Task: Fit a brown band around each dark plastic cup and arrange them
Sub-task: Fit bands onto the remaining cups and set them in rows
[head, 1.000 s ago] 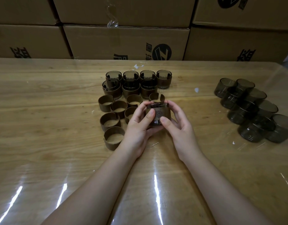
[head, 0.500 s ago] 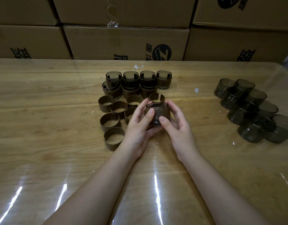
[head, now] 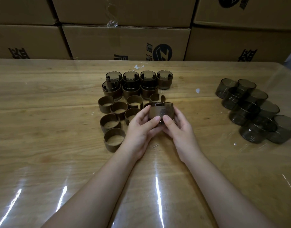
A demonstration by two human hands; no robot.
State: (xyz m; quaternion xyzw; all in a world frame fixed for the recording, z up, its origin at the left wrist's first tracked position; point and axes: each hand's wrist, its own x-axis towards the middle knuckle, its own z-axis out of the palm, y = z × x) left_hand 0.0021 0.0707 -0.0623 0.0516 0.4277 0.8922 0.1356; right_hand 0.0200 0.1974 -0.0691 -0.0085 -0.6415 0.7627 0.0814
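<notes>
The left hand (head: 139, 129) and right hand (head: 179, 129) both grip one banded cup (head: 161, 111) above the table (head: 43, 129), thumbs meeting on its front, beside loose bands (head: 115, 119).

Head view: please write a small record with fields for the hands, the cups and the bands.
in hand: banded cup, gripped by left hand and right hand, thumbs on its front
finished cups: seven, in two rows behind the hands
loose bands: cluster on the table, left of the hands
bare cups: pile at the right side
</notes>
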